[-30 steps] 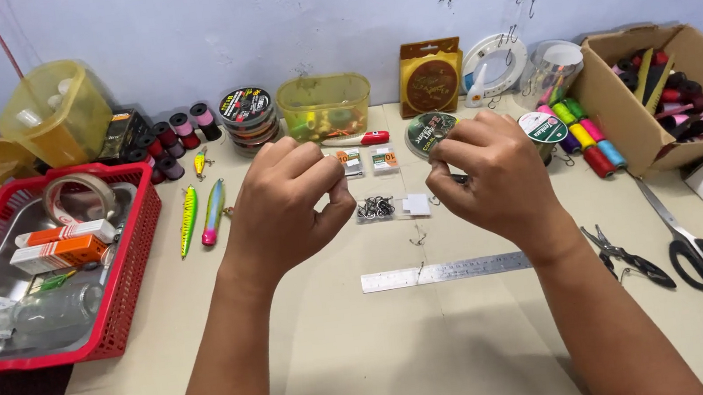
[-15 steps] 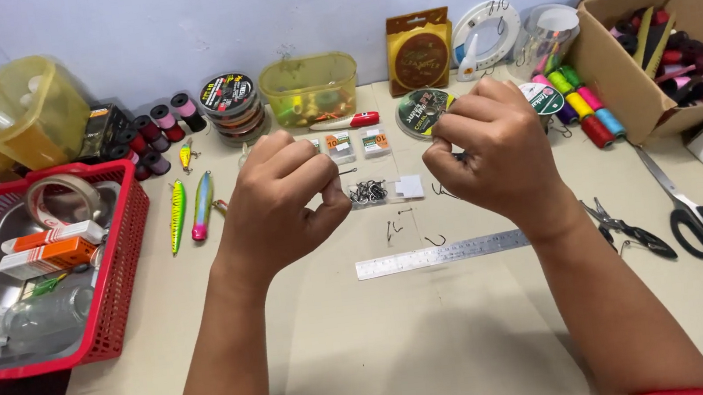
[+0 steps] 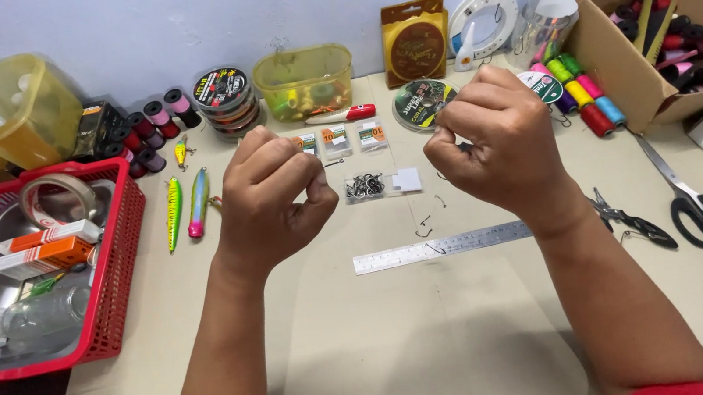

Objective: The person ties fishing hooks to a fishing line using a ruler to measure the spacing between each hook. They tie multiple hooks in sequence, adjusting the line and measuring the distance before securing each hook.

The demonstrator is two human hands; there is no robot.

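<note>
While both hands are raised over the counter, the left hand is clenched, thumb and forefinger pinching a small dark fishing hook whose tip sticks out to the right. Right hand is clenched too, fingers pinched as if on thin line; line itself too fine to see, so can't confirm.

Progress, judged: hook is picked and held up between the fists, no knot visible, tying looks not finished. Loose hooks lie just above the ruler, more in the clear packet.

Materials:
- ruler: flat steel strip, graduated
- hooks: thin bent dark wire
- line spool: round, flat, dark green label
- lures: slim, glossy, yellow-green and pink
- basket: red plastic lattice
- scissors: steel blades, black handles
- counter: matte beige sheet
</note>
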